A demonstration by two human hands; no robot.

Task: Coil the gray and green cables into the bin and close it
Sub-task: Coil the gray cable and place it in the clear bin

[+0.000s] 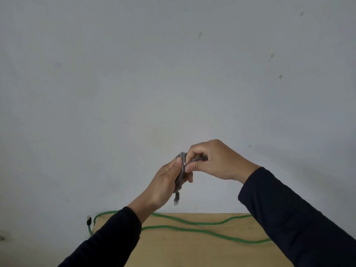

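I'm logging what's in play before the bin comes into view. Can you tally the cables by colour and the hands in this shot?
Gray cable, bundled in loops and gripped by both hands: 1
Green cable lying loose in curves on the tan wooden table: 1
Bare hands with dark sleeves, left hand and right hand: 2
Total: 4. No bin is in view.

Soft, even, dim-ish daylight on the pale wall (173,74); faint shadow spreads right of the sleeves (289,218). No glare. Slight overall softness, the hanging plug (176,199) blurred, wide-angle bending at the edges.
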